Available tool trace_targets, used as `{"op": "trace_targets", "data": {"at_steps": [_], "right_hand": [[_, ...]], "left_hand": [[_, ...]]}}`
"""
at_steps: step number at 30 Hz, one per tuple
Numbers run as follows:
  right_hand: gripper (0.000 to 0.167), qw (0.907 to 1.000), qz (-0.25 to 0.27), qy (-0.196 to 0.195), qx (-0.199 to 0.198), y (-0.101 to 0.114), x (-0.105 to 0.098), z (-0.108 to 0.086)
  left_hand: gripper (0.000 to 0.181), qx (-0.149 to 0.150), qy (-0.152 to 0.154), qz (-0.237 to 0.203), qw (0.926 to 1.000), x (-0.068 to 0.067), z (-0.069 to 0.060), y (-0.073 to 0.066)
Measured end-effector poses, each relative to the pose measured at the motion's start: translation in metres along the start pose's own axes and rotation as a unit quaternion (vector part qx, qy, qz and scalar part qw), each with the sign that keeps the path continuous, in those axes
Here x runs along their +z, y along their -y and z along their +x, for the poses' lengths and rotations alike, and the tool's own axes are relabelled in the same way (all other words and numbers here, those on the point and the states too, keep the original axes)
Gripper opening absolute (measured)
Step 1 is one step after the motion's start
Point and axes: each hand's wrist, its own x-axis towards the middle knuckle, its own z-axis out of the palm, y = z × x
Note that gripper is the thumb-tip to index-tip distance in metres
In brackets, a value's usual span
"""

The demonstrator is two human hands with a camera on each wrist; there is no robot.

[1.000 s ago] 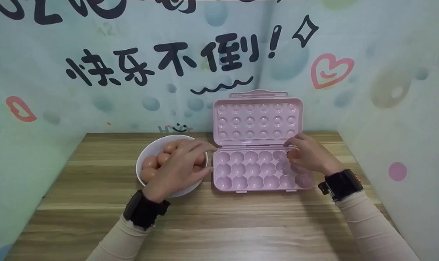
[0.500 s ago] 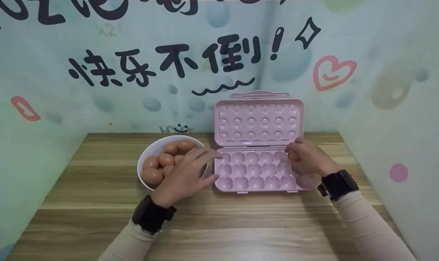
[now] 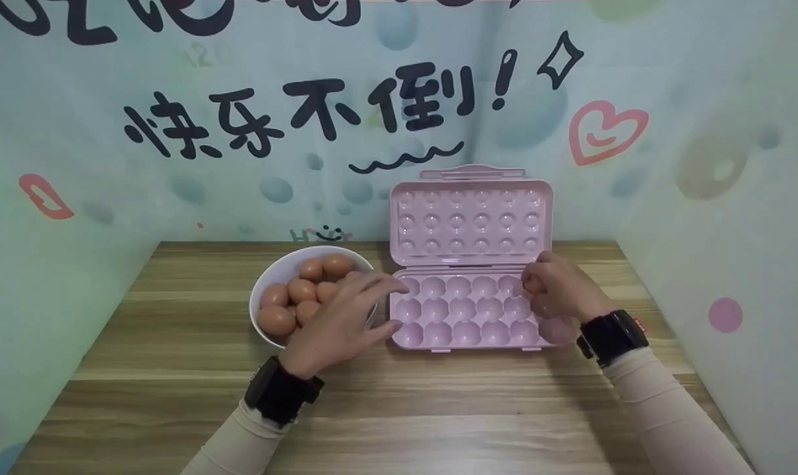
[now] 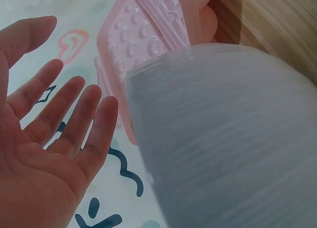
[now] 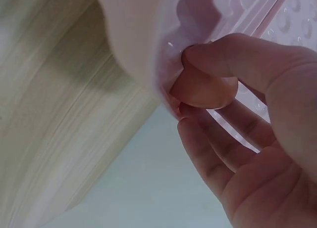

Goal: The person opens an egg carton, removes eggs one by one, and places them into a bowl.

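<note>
My right hand [image 3: 566, 287] pinches a brown egg [image 5: 208, 92] between thumb and fingers. It is at the back right cup of an open pink egg box [image 3: 461, 309], and in the right wrist view the egg's lower end sits in the cup. My left hand [image 3: 338, 323] holds nothing. Its thumb and fingers are spread apart, with the tips at the box's left edge; whether they touch it I cannot tell. In the left wrist view the palm [image 4: 44, 173] shows bare. Below and left of that hand, a white bowl [image 3: 257, 298] holds several brown eggs [image 3: 277, 321].
The box's lid [image 3: 470, 221] stands upright at the back, near the printed wall cloth [image 3: 241, 191]. Bowl and box stand side by side on a wood-grain table [image 3: 425, 422]. A pale side wall [image 3: 722, 218] borders the table on the right.
My left hand has moved right, from over the bowl to the box's left edge, uncovering more eggs. My right hand stays at the same corner with the egg, hardly shifted.
</note>
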Motion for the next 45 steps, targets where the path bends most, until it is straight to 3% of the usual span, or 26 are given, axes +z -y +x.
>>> {"op": "trace_targets", "data": {"at_steps": [8,15,21,29,34,41,43,45], "right_hand": [[0.034,0.9954,-0.016,-0.057,-0.075,-0.008,0.005,-0.001],[0.03,0.9958,-0.005,-0.079,-0.045,-0.001,-0.002,-0.004],[0.024,0.9912,0.018,-0.12,-0.053,0.016,-0.01,-0.007],[0.029,0.9823,0.113,-0.147,-0.024,0.053,-0.019,-0.015],[0.032,0.9632,0.236,-0.128,0.006,0.08,-0.02,-0.021],[0.036,0.9137,0.39,-0.112,0.014,0.113,-0.011,-0.028],[0.036,0.9072,0.405,-0.114,0.006,0.121,-0.008,-0.029],[0.036,0.9075,0.404,-0.114,-0.005,0.128,-0.004,-0.029]], "left_hand": [[0.046,-0.001,-0.003,-0.006,1.0,0.002,0.0,0.0],[0.047,-0.008,0.005,-0.007,0.9999,0.001,0.002,-0.001],[0.046,-0.014,0.005,-0.014,0.9998,0.001,0.004,-0.003],[0.045,-0.012,-0.014,-0.018,0.9997,0.002,0.007,-0.004],[0.044,-0.004,-0.033,-0.017,0.9993,0.003,0.01,-0.007],[0.047,0.0,-0.049,-0.034,0.9982,0.006,0.014,-0.015],[0.048,-0.001,-0.049,-0.031,0.9983,0.007,0.015,-0.017],[0.047,0.005,-0.05,-0.031,0.9982,0.009,0.016,-0.018]]}}
